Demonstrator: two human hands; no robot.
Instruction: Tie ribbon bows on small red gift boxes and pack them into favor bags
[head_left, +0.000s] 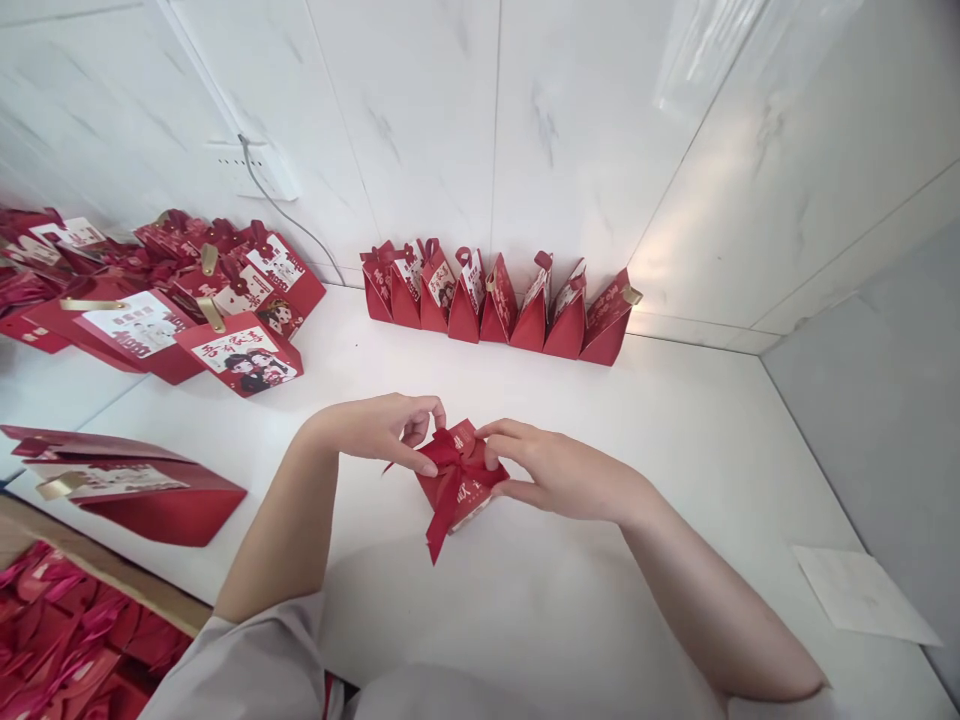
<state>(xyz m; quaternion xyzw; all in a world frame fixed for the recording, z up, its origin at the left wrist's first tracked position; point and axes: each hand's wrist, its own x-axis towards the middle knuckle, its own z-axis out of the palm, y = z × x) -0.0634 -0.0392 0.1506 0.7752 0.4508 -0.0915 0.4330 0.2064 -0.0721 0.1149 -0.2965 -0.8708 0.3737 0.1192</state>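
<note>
A small red gift box [463, 497] stands on the white table [675, 470] in front of me, with a red ribbon bow [448, 470] on its top and ribbon tails hanging toward me. My left hand [382, 430] pinches the bow's left loop with thumb and fingertips. My right hand [551, 472] pinches the bow's right side, its fingers curled over the box top.
A row of several finished red boxes [499, 300] stands against the white wall. A heap of flat red printed boxes [180, 290] lies at the left. One larger red box [127, 487] lies at the table's left edge. Red ribbons [67, 640] lie below. A white sheet [862, 595] lies at the right.
</note>
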